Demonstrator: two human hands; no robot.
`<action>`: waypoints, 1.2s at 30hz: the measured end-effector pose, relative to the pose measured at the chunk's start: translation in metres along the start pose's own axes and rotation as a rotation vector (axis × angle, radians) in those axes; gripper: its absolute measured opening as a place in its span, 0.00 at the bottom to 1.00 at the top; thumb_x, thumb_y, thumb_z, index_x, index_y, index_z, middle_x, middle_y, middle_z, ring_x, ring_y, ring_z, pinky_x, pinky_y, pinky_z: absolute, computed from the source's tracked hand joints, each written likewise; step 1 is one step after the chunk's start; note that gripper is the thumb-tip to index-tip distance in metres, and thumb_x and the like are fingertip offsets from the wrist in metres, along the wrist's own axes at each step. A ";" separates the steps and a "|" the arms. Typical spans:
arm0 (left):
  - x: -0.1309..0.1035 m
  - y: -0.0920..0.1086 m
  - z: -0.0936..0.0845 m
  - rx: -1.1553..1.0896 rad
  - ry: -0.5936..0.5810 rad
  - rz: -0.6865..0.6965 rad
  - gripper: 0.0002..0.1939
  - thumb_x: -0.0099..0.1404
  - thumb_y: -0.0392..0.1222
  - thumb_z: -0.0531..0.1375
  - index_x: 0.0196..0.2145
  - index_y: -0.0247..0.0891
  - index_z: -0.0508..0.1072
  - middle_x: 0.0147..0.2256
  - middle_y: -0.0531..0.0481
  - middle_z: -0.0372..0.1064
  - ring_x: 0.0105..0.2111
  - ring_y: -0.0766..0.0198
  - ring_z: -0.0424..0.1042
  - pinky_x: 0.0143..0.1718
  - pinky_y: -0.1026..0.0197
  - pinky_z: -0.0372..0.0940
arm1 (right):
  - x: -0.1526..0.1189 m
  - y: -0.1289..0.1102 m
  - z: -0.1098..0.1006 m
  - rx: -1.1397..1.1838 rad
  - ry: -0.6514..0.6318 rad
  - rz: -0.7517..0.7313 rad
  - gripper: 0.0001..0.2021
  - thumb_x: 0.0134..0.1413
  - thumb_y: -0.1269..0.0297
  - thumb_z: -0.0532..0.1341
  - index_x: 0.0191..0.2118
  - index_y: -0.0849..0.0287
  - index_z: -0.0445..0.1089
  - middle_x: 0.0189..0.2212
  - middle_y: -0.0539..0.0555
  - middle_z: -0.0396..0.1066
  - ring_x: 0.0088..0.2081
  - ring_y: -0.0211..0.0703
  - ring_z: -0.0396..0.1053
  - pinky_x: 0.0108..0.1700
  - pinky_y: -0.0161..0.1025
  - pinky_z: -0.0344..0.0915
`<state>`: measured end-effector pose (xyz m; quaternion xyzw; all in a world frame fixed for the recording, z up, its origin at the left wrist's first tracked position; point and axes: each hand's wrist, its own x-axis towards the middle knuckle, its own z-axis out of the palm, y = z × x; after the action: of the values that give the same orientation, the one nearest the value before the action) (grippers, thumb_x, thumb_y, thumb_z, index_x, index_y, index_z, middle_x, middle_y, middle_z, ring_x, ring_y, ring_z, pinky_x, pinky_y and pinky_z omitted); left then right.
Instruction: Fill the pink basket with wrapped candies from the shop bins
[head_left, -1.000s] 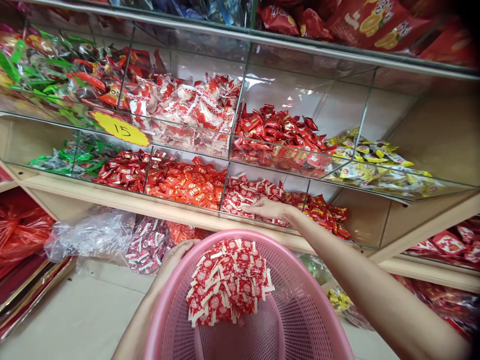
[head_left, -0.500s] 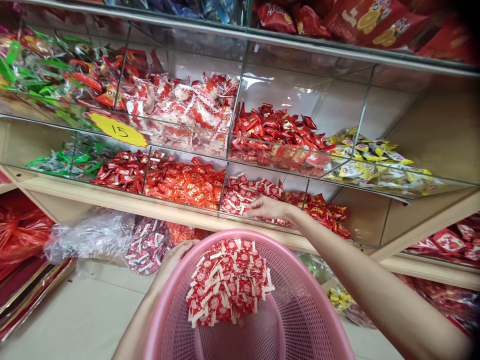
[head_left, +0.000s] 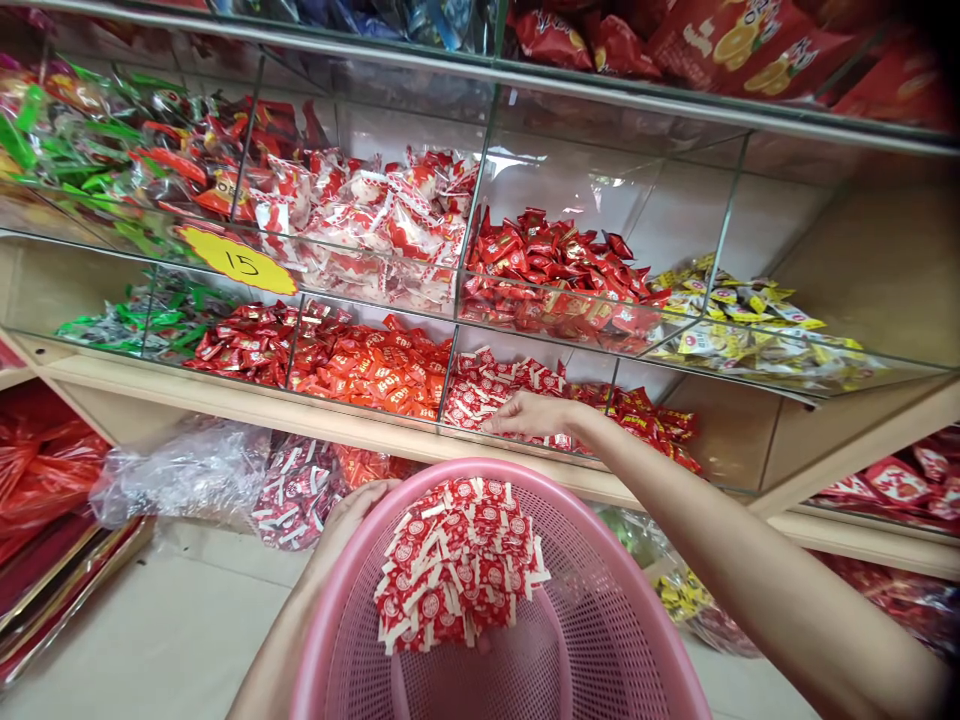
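Observation:
A pink plastic basket (head_left: 634, 610) with perforated sides is tilted toward me at the bottom centre. Inside it lies a pile of small red-and-white wrapped candies (head_left: 461, 565). My left hand (head_left: 358, 512) grips the basket's left side near the rim; part of its fingers is hidden behind it. My right hand (head_left: 534, 415) reaches into a low shelf compartment. Its fingers are stretched out, slightly bent, over matching red-and-white candies (head_left: 469, 395), fingertips touching them. No candy shows in that hand, though its underside is hidden.
Clear dividers and front panels (head_left: 585, 305) split the shelves into candy compartments. Left of my right hand lie orange-red candies (head_left: 375, 370); to its right, darker red ones (head_left: 652, 425). A yellow price tag (head_left: 238, 261) reads 15. Bagged candies (head_left: 296, 490) sit below the wooden ledge (head_left: 225, 395).
My right hand has shifted very slightly left over the candies. The basket, its contents and my left hand stay almost where they were.

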<state>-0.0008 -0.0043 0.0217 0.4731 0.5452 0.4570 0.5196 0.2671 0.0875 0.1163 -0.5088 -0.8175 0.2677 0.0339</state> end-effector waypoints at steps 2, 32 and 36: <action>0.000 0.001 0.000 -0.002 0.004 0.002 0.15 0.46 0.49 0.55 0.28 0.39 0.75 0.34 0.49 0.73 0.38 0.57 0.69 0.42 0.58 0.63 | 0.001 0.001 -0.002 0.005 -0.089 -0.055 0.18 0.44 0.52 0.55 0.32 0.61 0.73 0.18 0.45 0.61 0.22 0.31 0.54 0.27 0.32 0.53; -0.002 0.001 -0.001 0.027 -0.003 0.004 0.16 0.49 0.48 0.55 0.32 0.37 0.74 0.37 0.49 0.72 0.40 0.58 0.69 0.42 0.60 0.63 | 0.013 -0.016 0.005 -0.743 -0.154 0.004 0.19 0.44 0.78 0.53 0.44 0.58 0.66 0.41 0.59 0.68 0.41 0.43 0.66 0.37 0.34 0.59; -0.002 0.003 0.001 0.010 -0.009 0.008 0.16 0.48 0.47 0.54 0.31 0.37 0.75 0.36 0.49 0.73 0.39 0.58 0.69 0.41 0.60 0.63 | 0.014 -0.014 0.007 -0.746 -0.149 0.001 0.19 0.45 0.78 0.52 0.45 0.59 0.65 0.41 0.60 0.67 0.41 0.45 0.66 0.35 0.35 0.59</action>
<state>-0.0002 -0.0062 0.0245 0.4799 0.5433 0.4542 0.5180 0.2467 0.0922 0.1140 -0.4658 -0.8587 -0.0121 -0.2136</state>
